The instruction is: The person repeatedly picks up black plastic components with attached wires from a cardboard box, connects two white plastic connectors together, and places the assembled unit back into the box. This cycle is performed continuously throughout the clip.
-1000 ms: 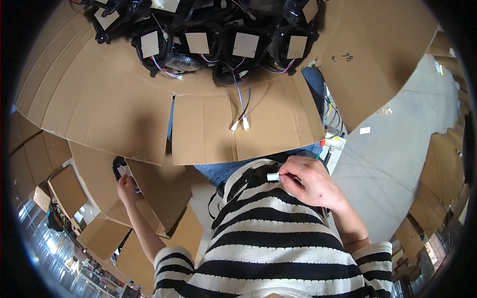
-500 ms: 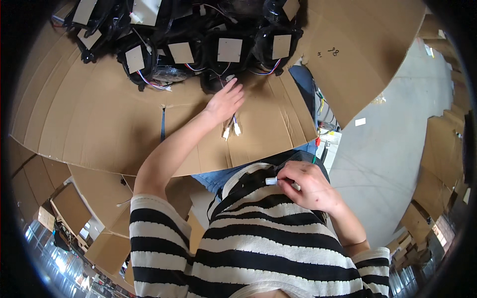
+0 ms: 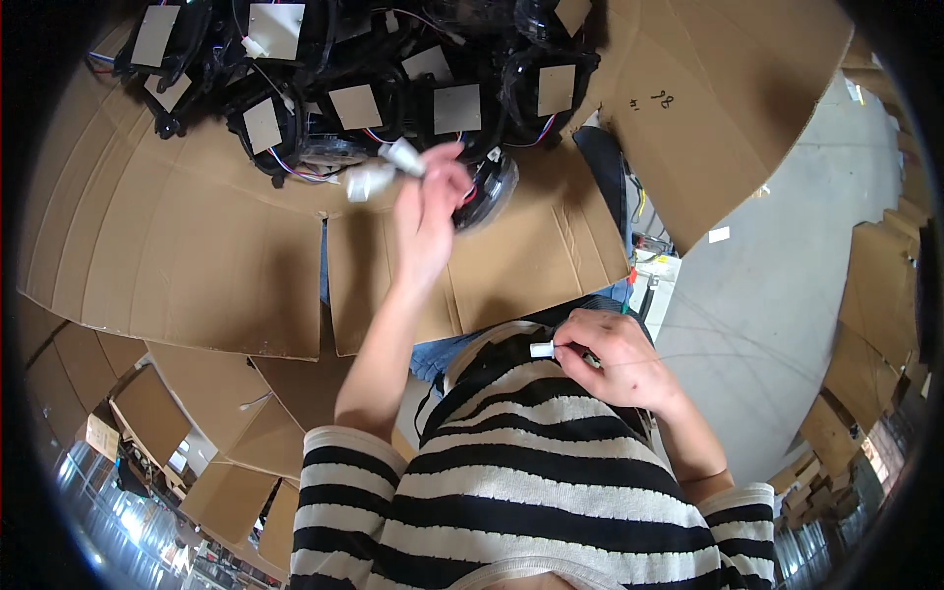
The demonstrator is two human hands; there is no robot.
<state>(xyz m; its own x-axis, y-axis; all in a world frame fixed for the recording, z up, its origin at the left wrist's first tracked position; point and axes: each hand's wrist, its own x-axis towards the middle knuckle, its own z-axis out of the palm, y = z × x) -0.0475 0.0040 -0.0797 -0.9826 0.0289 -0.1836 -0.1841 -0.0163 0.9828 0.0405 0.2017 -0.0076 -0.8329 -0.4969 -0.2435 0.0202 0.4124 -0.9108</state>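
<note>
My left hand (image 3: 431,206), slightly smeared by motion, is closed on thin wires at the near edge of a pile of black units. Two blurred white connectors (image 3: 401,156) swing out on the left side of its fingers. Just right of that hand, a round black unit (image 3: 495,192) in shiny clear wrap lies on the cardboard, a bit of red wire beside it. Close to my body, my right hand (image 3: 612,359) pinches a white plug connector (image 3: 542,349) between thumb and fingertips. What trails behind that plug is mostly hidden by the hand.
Several black units with pale square plates (image 3: 457,108) and coloured wires are heaped at the far side. They rest on a cardboard sheet (image 3: 226,265) with a slit in its near edge. Right of it stand a cardboard flap (image 3: 728,108) and a white device (image 3: 654,280) with clip leads.
My left hand has drawn back and turned, lifting the white connectors off the cardboard toward the left. The round black unit has come nearer. My right hand has barely moved.
</note>
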